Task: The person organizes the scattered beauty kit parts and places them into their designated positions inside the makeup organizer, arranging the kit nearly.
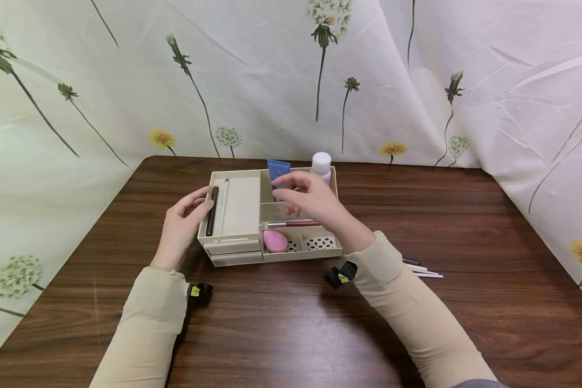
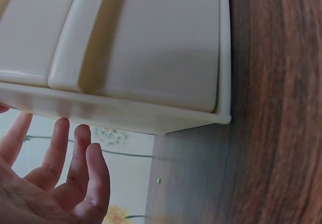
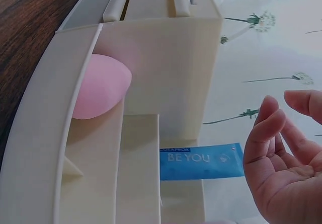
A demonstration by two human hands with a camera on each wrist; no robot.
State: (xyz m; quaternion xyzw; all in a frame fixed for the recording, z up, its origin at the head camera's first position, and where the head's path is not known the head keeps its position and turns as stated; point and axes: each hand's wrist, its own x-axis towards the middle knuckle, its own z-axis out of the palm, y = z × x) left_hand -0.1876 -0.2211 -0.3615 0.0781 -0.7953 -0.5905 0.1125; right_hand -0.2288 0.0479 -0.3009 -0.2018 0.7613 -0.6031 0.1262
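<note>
A cream desktop organizer with drawers stands near the table's far edge. Against its left side rests my left hand, fingertips on the side wall and thumb near a dark pen-like stick on top. A thin pale stick lies beside that. My right hand hovers over the right compartments, fingers loosely bent, nothing between them. Behind those fingers a blue tube lettered "BE YOU" stands in a rear compartment. In front sit a pink makeup sponge and a brush with a dark red handle, partly hidden by the hand.
A white-capped bottle stands in the organizer's back right compartment. Several thin sticks, dark and white, lie on the brown wooden table, partly behind the right sleeve. A dandelion-print cloth hangs behind the table.
</note>
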